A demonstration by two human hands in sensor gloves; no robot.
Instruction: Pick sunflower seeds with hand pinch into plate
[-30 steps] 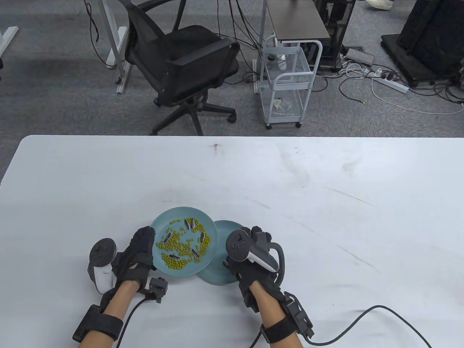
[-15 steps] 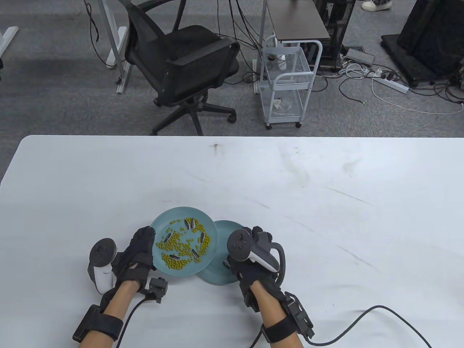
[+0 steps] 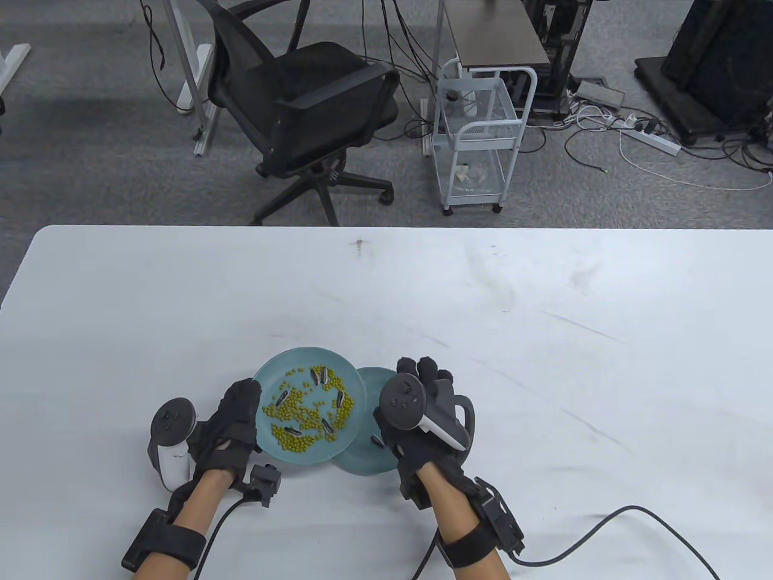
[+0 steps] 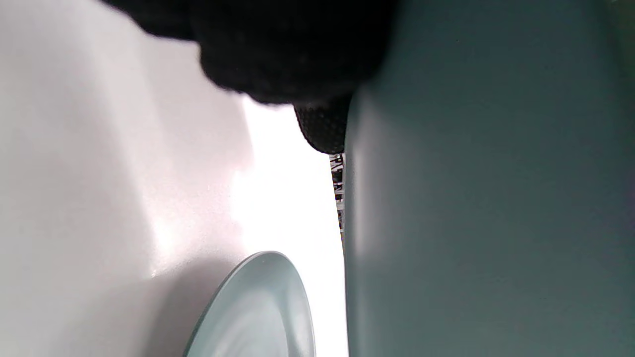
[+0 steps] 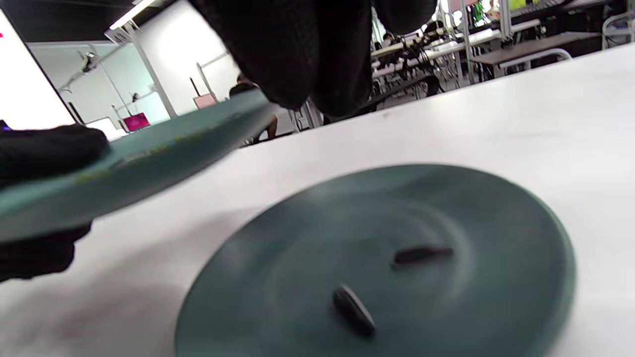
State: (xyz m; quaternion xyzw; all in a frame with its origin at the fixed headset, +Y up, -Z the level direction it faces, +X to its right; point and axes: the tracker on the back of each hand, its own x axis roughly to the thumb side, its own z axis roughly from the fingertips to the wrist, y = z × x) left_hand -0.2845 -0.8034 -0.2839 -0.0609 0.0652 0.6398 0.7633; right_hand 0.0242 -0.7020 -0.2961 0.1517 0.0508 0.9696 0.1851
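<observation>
My left hand [image 3: 247, 396] grips the left rim of a teal plate [image 3: 302, 353] and holds it tilted above the table. The plate carries many green beans [image 3: 296, 438] and several striped sunflower seeds [image 3: 319, 376]. Its right side overlaps a second teal plate [image 3: 377, 382] that lies flat on the table. My right hand [image 3: 418, 368] hovers over that second plate with its fingers stretched forward and nothing between them. In the right wrist view, two seeds [image 5: 353, 310] lie on the lower plate [image 5: 496, 208], below my fingers [image 5: 307, 54]. The left wrist view shows the held plate's underside [image 4: 486, 198].
The white table [image 3: 543, 338] stretches far and right of the plates. A cable [image 3: 604, 525] runs from my right wrist along the front edge. An office chair [image 3: 308, 115] and a wire cart [image 3: 477, 139] stand beyond the table.
My right hand's fingers have stretched forward over the lower plate. The held plate has shifted slightly to the right. My left hand's grip is unchanged.
</observation>
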